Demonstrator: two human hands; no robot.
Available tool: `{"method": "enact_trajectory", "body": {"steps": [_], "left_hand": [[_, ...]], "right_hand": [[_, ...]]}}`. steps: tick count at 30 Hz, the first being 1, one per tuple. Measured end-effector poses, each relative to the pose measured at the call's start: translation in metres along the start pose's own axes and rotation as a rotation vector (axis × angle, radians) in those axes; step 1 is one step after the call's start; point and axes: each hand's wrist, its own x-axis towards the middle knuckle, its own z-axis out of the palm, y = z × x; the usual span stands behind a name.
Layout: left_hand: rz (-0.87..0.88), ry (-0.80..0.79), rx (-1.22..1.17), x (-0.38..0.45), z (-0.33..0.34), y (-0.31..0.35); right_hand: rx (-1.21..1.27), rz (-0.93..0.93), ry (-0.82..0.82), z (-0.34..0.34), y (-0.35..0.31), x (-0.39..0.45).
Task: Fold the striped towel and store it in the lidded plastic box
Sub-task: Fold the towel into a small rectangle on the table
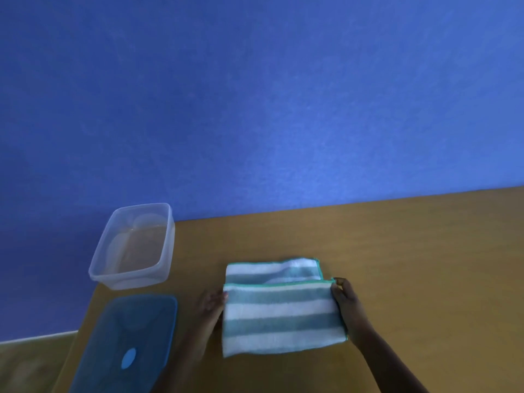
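Note:
The striped towel (283,313), teal and white with a green hem, lies on the wooden table (411,251), its near layer folded over so a strip of the lower layer shows behind. My left hand (211,306) grips the folded layer's left edge. My right hand (344,299) pinches its far right corner. The clear plastic box (133,246) stands open and empty at the table's far left corner. Its blue lid (127,344) lies flat in front of it, to the left of the towel.
A blue wall (255,95) rises directly behind the table. The table's left edge runs diagonally past the box and lid, with floor (28,364) visible beyond. Bare tabletop stretches to the right of the towel.

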Motion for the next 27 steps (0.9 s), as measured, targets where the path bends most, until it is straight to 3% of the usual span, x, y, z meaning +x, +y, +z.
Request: {"method": "enact_trajectory", "body": {"steps": [4,8,12,20,24,26,27], "left_hand": [[-0.087,-0.121,0.157,-0.005,-0.002,-0.016],[0.041,-0.021,0.071,-0.011,-0.002,-0.004],[0.143,-0.061,0.073,-0.022,0.007,0.029],[0.385,-0.063,-0.04,-0.018,-0.016,0.124],[0.566,-0.106,-0.161,-0.028,-0.026,0.173],[0.592,-0.16,-0.273,-0.027,-0.029,0.186],[0.552,-0.16,-0.302,-0.024,-0.028,0.191]], "right_hand": [[-0.004,-0.017,0.008,0.002,0.005,0.001],[-0.009,-0.107,0.002,0.003,-0.005,0.002],[0.002,-0.194,-0.028,0.006,-0.031,0.001],[0.293,-0.407,-0.165,-0.009,-0.15,-0.011],[0.522,-0.481,-0.351,-0.024,-0.206,-0.018],[0.572,-0.521,-0.431,-0.023,-0.226,-0.017],[0.517,-0.532,-0.375,-0.019,-0.231,-0.011]]}}
